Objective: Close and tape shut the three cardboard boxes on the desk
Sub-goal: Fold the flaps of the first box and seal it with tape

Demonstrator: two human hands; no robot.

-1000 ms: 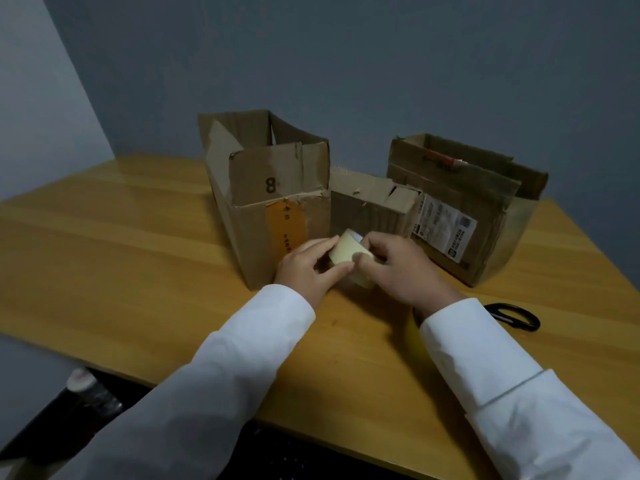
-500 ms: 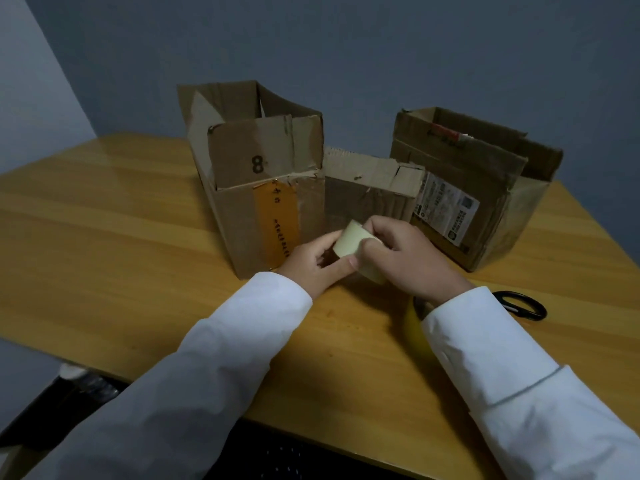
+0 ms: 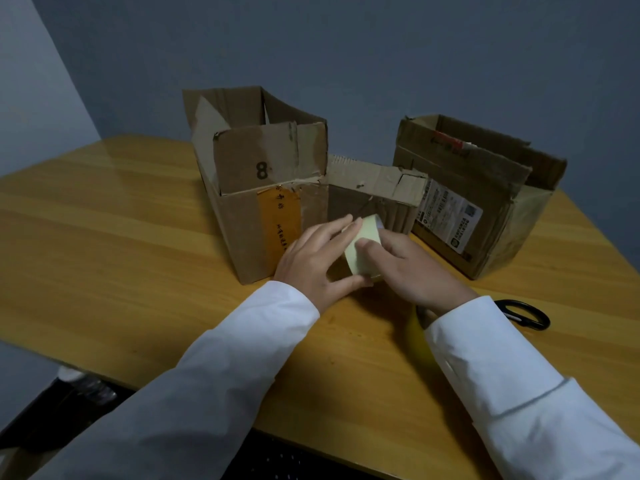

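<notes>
Three cardboard boxes stand on the wooden desk (image 3: 104, 244). The tall box marked "8" (image 3: 256, 188) is at centre left with its flaps up. A small low box (image 3: 374, 199) sits behind my hands. A wider box with a white label (image 3: 474, 199) stands open at the right. A pale yellow tape roll (image 3: 363, 251) is held in front of the small box. My left hand (image 3: 315, 261) grips it from the left, thumb under it. My right hand (image 3: 412, 271) holds it from the right with the thumb pressed on its outer band.
Black-handled scissors (image 3: 526, 313) lie on the desk right of my right sleeve. A yellow object (image 3: 419, 337) is partly hidden under my right wrist. The desk's front edge runs under my forearms. A grey wall stands behind the boxes.
My view has shifted, so the boxes appear further right. The roll has turned in my hands, and my left fingers now reach over its top.
</notes>
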